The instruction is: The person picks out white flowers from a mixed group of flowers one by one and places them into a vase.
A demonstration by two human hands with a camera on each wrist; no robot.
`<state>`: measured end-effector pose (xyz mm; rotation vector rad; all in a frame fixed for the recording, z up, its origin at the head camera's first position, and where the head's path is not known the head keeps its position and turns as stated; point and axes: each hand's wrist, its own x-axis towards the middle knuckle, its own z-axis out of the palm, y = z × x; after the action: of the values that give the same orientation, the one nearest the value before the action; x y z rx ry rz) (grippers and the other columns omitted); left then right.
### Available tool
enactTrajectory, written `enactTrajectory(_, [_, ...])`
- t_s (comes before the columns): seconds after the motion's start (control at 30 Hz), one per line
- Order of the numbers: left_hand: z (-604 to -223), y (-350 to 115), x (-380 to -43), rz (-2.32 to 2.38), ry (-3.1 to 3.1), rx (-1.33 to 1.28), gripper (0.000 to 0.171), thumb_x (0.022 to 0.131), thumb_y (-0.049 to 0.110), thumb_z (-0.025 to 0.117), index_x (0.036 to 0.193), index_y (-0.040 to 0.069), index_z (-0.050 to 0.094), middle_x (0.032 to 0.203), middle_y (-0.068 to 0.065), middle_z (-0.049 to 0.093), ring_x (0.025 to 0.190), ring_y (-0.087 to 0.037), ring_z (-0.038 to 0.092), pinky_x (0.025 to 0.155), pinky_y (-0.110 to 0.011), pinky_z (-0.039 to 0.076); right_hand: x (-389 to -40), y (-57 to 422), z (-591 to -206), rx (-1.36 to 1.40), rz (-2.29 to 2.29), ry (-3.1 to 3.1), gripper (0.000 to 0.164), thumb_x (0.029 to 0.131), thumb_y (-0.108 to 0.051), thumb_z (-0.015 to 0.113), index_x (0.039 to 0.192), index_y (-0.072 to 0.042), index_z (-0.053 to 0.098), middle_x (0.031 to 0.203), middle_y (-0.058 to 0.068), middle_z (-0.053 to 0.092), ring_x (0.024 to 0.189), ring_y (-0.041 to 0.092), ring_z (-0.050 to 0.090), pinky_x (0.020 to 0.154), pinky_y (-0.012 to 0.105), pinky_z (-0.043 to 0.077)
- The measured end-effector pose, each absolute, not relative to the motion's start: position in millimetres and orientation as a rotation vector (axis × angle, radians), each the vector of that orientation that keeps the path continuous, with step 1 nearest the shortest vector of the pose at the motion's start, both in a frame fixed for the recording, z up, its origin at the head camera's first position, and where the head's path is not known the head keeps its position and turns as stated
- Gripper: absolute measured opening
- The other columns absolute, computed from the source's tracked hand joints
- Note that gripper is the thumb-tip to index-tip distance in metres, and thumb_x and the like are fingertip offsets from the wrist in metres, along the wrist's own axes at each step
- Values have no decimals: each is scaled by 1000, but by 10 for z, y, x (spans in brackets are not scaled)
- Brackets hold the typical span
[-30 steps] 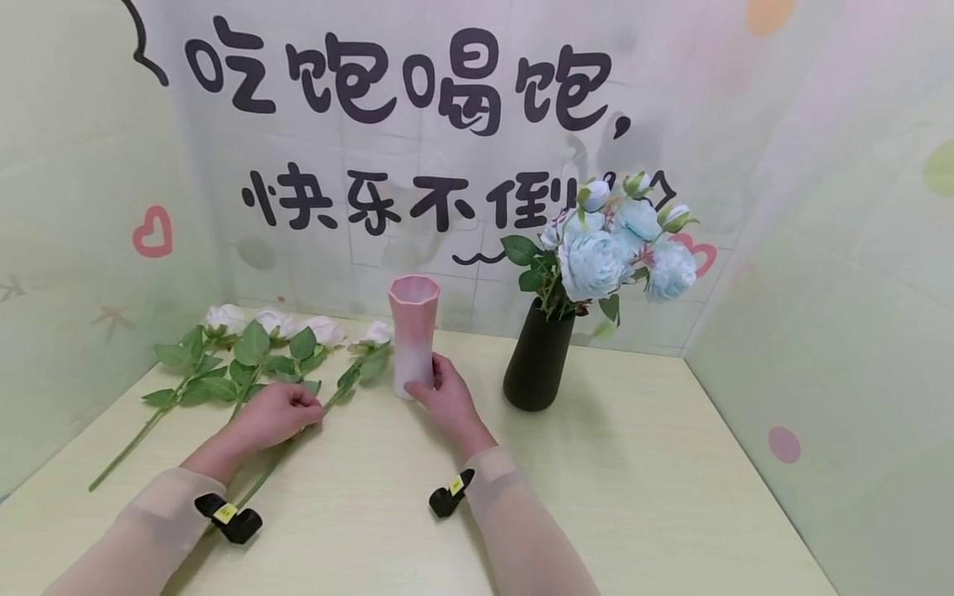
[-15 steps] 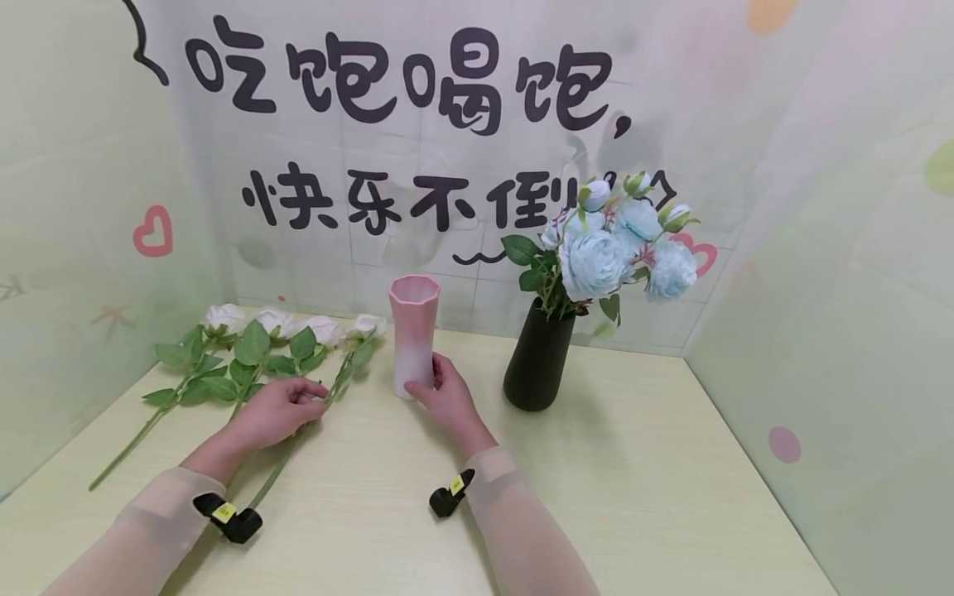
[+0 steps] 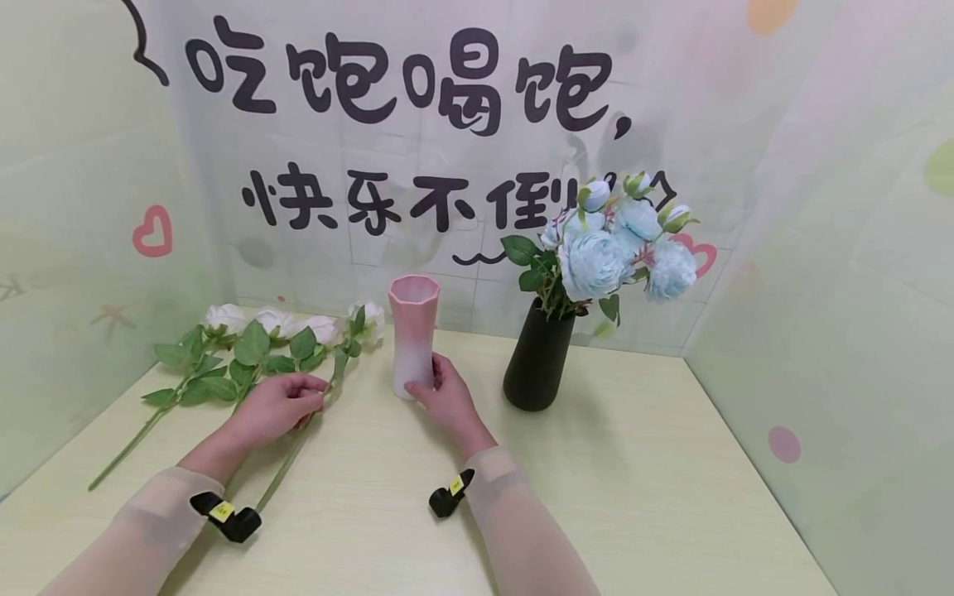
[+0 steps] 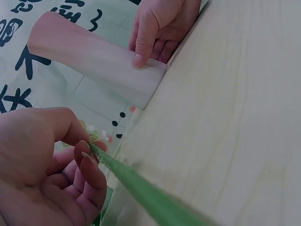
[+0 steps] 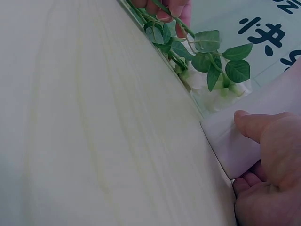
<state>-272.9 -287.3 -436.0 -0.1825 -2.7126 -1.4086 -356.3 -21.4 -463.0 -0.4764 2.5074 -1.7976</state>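
My left hand (image 3: 279,410) pinches the green stem (image 4: 136,186) of a white rose (image 3: 368,321) between thumb and fingers. The stem slants from the bloom at the back down toward my left wrist. My right hand (image 3: 453,406) grips the lower part of a vase (image 3: 413,339), pink at the top and fading to white at the base. That vase stands upright on the table, and its mouth holds no flowers. In the right wrist view my thumb lies across the white base (image 5: 235,141), with the fingers partly hidden behind it.
Several white roses (image 3: 224,317) with green leaves lie on the table (image 3: 671,497) at the left. A black vase (image 3: 538,360) with pale blue flowers (image 3: 596,261) stands right of the pink one. A printed backdrop (image 3: 462,149) closes off the back.
The rose in my left hand has turned and shifted slightly left, its bloom moving away from the pink vase. My right hand and the vase have stayed in place.
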Motion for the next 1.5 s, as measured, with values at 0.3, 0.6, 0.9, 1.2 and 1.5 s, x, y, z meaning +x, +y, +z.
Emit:
enactTrajectory(0.3, [-4350,-2859,-2729,-1438,-2708,-195,30,93,3,61,121,-8,61,77,-14,61,59,-14,53,49,-24,45,-3539,-184,-4627,-473,-1824,2494,63,92,-20,75,145,-10,43,140,2,50,125,13,44,105,39,39])
enactTrajectory(0.6, [-4349,-2847,-2737,-1487,-2698,-190,31,95,4,61,124,-7,60,78,-14,62,60,-15,54,50,-25,46,-3517,-160,-4616,-482,-1846,2490,63,91,-18,75,144,-8,43,139,5,50,125,16,45,104,40,40])
enactTrajectory(0.9, [-4289,-2829,-2717,-1564,-2616,-184,32,99,10,60,129,-4,57,94,-24,64,68,-19,58,60,-30,54,-3488,-156,-4607,-477,-1848,2489,62,92,-19,75,144,-8,43,139,6,51,124,16,46,104,41,40])
enactTrajectory(1.2, [-4126,-2794,-2640,-1586,-2462,-216,37,100,13,62,133,-1,56,99,-19,64,77,-27,64,65,-28,58,-3489,-188,-4611,-471,-1833,2488,63,90,-24,76,143,-11,44,139,1,51,124,14,46,104,40,40])
enactTrajectory(1.5, [-3728,-2676,-2621,-1530,-2261,-250,35,98,11,66,130,0,59,90,-2,68,71,-21,64,58,-24,57,-3495,-198,-4609,-458,-1834,2494,63,90,-24,77,143,-12,44,140,1,51,124,13,45,104,39,40])
